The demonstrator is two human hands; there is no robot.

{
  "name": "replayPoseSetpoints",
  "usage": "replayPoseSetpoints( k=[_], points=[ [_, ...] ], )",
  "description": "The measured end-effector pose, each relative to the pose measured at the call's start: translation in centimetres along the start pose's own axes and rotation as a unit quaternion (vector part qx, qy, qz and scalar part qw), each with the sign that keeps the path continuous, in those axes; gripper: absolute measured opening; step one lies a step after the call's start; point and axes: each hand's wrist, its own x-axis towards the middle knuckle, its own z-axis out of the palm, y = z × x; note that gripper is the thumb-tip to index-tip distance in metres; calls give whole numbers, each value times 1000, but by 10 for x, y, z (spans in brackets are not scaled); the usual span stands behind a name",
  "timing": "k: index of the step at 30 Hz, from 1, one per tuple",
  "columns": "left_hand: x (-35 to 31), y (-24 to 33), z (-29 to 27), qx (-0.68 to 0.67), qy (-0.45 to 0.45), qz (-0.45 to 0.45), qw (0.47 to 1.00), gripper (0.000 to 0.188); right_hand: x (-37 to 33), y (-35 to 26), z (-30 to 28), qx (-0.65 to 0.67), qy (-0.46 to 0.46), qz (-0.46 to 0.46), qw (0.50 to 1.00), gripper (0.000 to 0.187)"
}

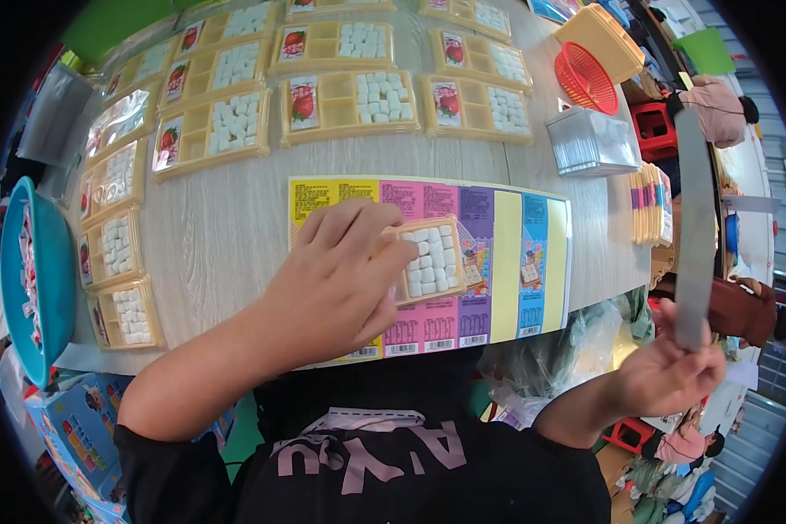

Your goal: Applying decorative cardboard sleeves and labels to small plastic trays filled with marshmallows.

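Note:
My left hand [345, 271] grips the left end of a small cream plastic tray [450, 291] and hides that end. White marshmallow-like pieces [430, 258] fill the tray's right compartment. Below the tray lies a sheet of sticker labels [546, 210] in yellow, pink, purple and blue, with two bare pale-yellow strips among them. Raised off to the right, my right hand [677, 371] pinches the lower end of a long grey label strip [694, 218], its plain side showing. The strip stands upright, apart from sheet and tray.
Several filled trays [349, 105] stand in rows at the back and left. A teal basin [57, 297] of small packets sits far left. At the right are a clear plastic box [594, 144], a red basket [585, 79] and stacked packs [651, 205]. People sit beyond.

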Motion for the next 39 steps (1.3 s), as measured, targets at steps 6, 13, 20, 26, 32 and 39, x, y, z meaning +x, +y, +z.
replayPoseSetpoints(
  k=[6,13,20,26,32,39],
  points=[
    [-3,-17,-22,-96,56,-31,993,42,-43,-32,85,22,-263,69,962,22],
    [-9,-32,-36,-545,107,-175,813,93,-61,-35,131,55,-292,-38,954,20],
    [-2,-15,-21,-510,206,-158,820,45,-75,-38,127,40,-274,27,960,26],
    [-6,-24,-15,-471,167,-183,847,31,-80,-41,135,111,-294,-7,949,45],
    [2,-12,-17,-478,170,-237,828,30,-89,-34,136,74,-287,-59,953,42],
    [9,-8,-17,-492,153,-275,812,30,-89,-27,125,104,-305,-51,945,35]
  ],
)
